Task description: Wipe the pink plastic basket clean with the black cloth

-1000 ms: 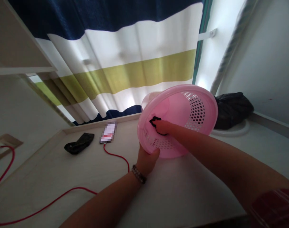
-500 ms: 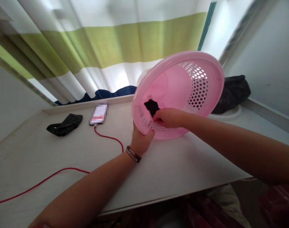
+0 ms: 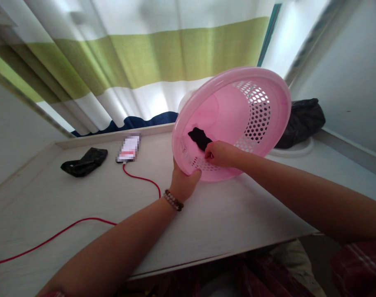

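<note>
Right hand [image 3: 222, 154] shifted rightward beside one cloth [image 3: 199, 137] in one basket [image 3: 233, 108].

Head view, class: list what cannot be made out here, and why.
Head view:
Left hand: most fingers hidden behind the pink basket.
Black cloth: one end hidden behind the right hand.
Phone: screen pixelated, unreadable.
Red cable: one end cut off by the left edge.

a phone [image 3: 128, 147] is laid near the back edge of the counter [image 3: 225, 222], plugged into a red cable [image 3: 141, 178]; a black bundle [image 3: 304, 123] is set near the back right corner.
</note>
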A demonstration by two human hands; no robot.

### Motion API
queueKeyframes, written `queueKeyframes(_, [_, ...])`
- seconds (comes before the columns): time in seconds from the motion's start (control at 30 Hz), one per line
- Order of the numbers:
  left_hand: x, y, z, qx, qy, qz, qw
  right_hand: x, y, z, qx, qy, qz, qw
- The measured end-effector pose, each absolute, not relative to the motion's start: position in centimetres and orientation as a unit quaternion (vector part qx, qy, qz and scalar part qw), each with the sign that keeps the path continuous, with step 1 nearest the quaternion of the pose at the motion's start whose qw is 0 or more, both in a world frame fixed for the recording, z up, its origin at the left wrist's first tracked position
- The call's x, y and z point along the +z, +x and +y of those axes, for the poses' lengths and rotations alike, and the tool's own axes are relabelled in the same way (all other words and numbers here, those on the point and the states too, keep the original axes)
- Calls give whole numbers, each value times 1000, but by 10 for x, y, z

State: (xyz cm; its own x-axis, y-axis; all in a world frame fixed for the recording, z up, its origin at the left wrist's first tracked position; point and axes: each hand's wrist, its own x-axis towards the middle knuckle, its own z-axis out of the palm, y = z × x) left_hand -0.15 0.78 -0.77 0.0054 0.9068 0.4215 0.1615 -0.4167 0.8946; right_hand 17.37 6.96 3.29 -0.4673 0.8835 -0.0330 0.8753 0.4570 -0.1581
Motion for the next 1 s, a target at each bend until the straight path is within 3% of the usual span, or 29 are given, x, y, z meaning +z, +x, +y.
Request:
queueKeyframes(0.5, [-8, -2, 7, 554, 635, 430, 325, 43, 168, 91, 157, -511, -842, -79])
queueKeyframes(1.0, [-11, -4, 7, 547, 640, 425, 333, 30, 179, 71, 98, -456, -884, 8])
